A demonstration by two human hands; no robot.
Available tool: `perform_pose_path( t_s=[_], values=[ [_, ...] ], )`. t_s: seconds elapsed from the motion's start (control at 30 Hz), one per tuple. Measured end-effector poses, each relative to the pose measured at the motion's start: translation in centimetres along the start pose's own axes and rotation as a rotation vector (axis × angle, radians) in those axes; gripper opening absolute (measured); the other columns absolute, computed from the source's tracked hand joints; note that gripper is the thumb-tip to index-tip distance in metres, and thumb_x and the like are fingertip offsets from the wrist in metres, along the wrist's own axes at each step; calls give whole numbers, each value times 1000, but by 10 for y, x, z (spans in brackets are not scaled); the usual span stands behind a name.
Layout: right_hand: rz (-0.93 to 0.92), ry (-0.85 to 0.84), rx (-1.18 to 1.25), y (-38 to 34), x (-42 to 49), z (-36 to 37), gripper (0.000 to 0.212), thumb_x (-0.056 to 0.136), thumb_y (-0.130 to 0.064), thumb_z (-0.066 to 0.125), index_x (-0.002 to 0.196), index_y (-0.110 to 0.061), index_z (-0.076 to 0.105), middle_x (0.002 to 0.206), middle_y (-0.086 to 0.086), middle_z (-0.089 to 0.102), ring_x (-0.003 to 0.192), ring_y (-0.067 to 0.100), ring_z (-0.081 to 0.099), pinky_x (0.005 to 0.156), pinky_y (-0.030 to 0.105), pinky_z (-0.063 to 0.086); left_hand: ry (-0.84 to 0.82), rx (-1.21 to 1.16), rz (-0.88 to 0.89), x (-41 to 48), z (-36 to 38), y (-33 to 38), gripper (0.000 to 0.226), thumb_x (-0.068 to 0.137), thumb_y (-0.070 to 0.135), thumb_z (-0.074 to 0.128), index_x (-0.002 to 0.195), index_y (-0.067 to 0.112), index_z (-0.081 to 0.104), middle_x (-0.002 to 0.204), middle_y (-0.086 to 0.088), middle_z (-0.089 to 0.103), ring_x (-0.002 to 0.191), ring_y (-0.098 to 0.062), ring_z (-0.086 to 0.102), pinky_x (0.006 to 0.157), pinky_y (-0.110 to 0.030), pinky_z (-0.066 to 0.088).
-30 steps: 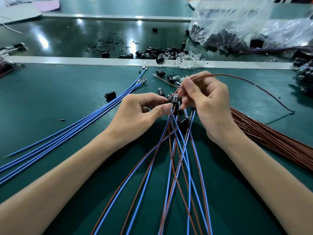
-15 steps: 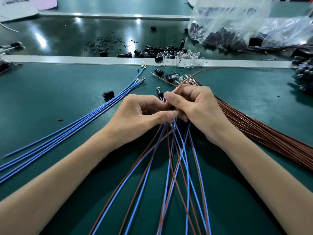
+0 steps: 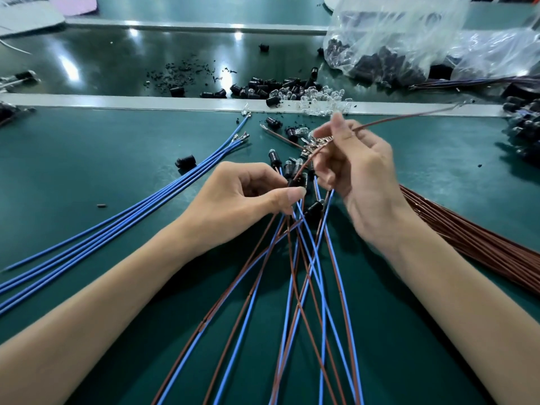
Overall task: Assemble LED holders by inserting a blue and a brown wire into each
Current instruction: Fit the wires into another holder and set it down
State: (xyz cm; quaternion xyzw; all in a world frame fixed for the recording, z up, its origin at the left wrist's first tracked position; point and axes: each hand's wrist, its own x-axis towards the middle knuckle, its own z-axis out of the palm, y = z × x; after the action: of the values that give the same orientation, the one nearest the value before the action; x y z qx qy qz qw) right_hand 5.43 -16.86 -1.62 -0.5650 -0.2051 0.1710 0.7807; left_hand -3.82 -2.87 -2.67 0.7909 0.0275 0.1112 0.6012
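L hand [image 3: 248, 200] pinches LED holder [image 3: 296, 182] just over counter [image 3: 87, 171] | R hand [image 3: 359, 176] grips brown wire [image 3: 385, 121], tip at holder | advice: steady holder, align w/ hole, push straight, no bending

Left fingers [image 3: 289, 197] and right fingers [image 3: 336, 127] meet mid-surface [image 3: 87, 159], the right set slightly behind the left.

- Holder [image 3: 295, 182]: pinched in left fingers.
- Single wire [image 3: 394, 119]: runs from the holder through right fingers, then off right-rear.
- Wired holders [image 3: 274, 157]: just behind and beneath both sets of fingers. Their leads [image 3: 290, 287] fan toward the near edge, crossing one another.
- Left wire bundle [image 3: 131, 223]: well left of left fingers, ends pointing rearward.
- Right wire bundle [image 3: 482, 244]: right of right fingers, passing under that forearm.
- Lone holder [image 3: 185, 162]: left of left fingers.
- Divider strip [image 3: 146, 102]: behind all fingers.
- Parts pile [image 3: 292, 92]: on and behind the divider strip.
- Bag [image 3: 409, 39]: far right-rear.
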Motion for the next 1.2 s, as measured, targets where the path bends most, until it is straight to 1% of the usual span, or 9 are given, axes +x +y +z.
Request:
perform_pose_path(
  t_s=[0.17, 0.27, 0.33, 0.4, 0.57, 0.73, 0.97, 1.07, 1.2],
  values=[
    [-89, -135, -396, 7, -5, 2, 21, 91, -19, 63, 71, -14, 68, 46, -8, 47, 42, 5, 38, 44, 15, 31, -5, 7, 0, 0, 1, 1, 29, 71, 32, 71, 80, 5, 69, 71, -4, 73, 68, -11, 68, 73, -26, 55],
    [-1, -131, -197, 5, -4, 4, 24, 91, -32, 58, 91, -9, 63, 51, -6, 55, 44, 8, 43, 43, 16, 35, 12, 0, 5, 0, 1, 1, 30, 71, 32, 70, 81, 4, 69, 70, -4, 72, 65, -8, 68, 71, -20, 54],
    [-3, -35, -66, 2, -1, 2, 27, 95, -36, 48, 86, -12, 58, 53, -4, 58, 46, 10, 46, 44, 17, 37, 21, 17, 5, 0, 1, 2, 34, 71, 36, 70, 81, 4, 69, 68, -2, 72, 65, -8, 67, 72, -24, 54],
    [-49, 1, -118, 2, -1, 0, 32, 101, -26, 43, 75, -13, 56, 51, -5, 54, 45, 8, 44, 43, 16, 33, 25, 39, 7, 0, 1, 2, 35, 70, 37, 70, 81, 4, 69, 70, -3, 72, 67, -13, 68, 75, -33, 54],
    [-140, -194, -506, 6, -5, 3, 28, 94, -22, 58, 66, -18, 65, 48, -10, 47, 44, 2, 39, 48, 13, 33, 19, 78, 33, -1, 1, 2, 32, 70, 33, 72, 83, 5, 70, 76, -15, 71, 77, -38, 66, 74, -46, 51],
    [-117, -51, -214, 1, -4, 3, 23, 98, -18, 52, 77, -12, 60, 56, -4, 58, 46, 9, 47, 47, 17, 40, 41, 85, 23, -1, 1, 1, 31, 71, 33, 72, 82, 4, 69, 74, -6, 73, 72, -20, 71, 77, -37, 54],
    [-109, -146, -377, 6, -8, 5, 15, 90, -11, 63, 77, -6, 68, 56, -1, 57, 46, 6, 48, 47, 14, 40, 61, 115, 52, -1, 1, 2, 36, 69, 40, 70, 85, 7, 70, 77, -7, 73, 78, -31, 68, 76, -47, 51],
    [-135, -83, -254, 4, -5, 2, 17, 94, -13, 57, 79, -11, 64, 56, -4, 57, 47, 8, 46, 47, 16, 39, 58, 110, 41, -1, 1, 2, 35, 69, 39, 70, 84, 7, 69, 75, -5, 73, 71, -20, 70, 74, -39, 53],
    [-180, -160, -473, 8, -7, 2, 12, 87, -11, 68, 75, -13, 71, 56, -12, 60, 48, -1, 50, 51, 10, 38, 62, 145, 54, -1, 2, 0, 20, 76, 29, 73, 79, 9, 68, 63, 5, 67, 52, 4, 52, 51, -13, 40]
  ],
)
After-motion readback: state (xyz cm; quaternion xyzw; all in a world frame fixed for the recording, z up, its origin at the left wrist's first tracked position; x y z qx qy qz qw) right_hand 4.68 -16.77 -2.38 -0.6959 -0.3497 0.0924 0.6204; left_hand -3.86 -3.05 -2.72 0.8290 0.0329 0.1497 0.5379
